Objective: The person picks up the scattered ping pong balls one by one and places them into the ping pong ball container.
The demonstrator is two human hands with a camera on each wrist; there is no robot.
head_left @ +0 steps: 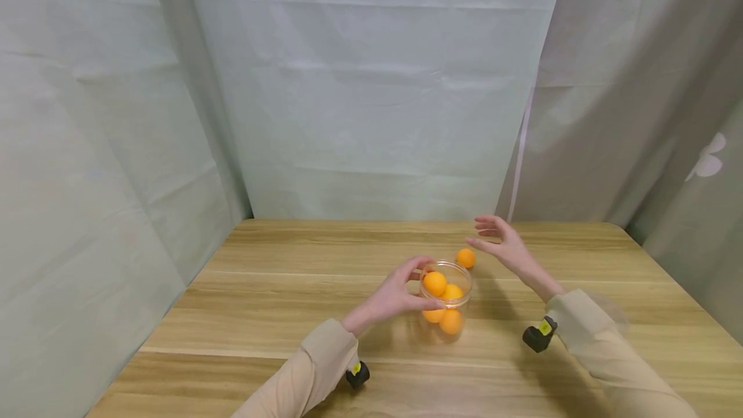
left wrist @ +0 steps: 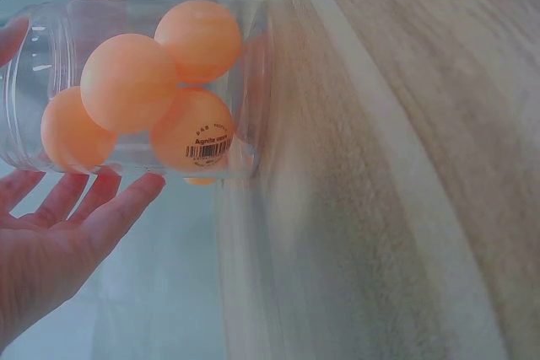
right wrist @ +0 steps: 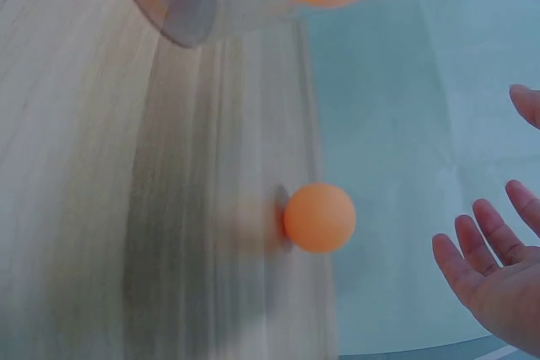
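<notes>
Risk sits mostly with the loose orange ball (head_left: 465, 258) on the worktop (head_left: 278, 289). In the head view it lies just behind the clear jar (head_left: 445, 298), and the right hand (head_left: 504, 244) hovers beside it with fingers spread, touching nothing; a clumsy brush could send it rolling off. The left hand (head_left: 395, 295) curls its fingers and thumb round the jar's side.

From the left wrist, the jar (left wrist: 135, 90) holds several orange balls (left wrist: 126, 82); the fingers (left wrist: 118, 208) only lightly cup it, so it might tip or slide.

From the right wrist, the ball (right wrist: 319, 217) rests apart from the splayed fingers (right wrist: 472, 259), free to roll.
</notes>
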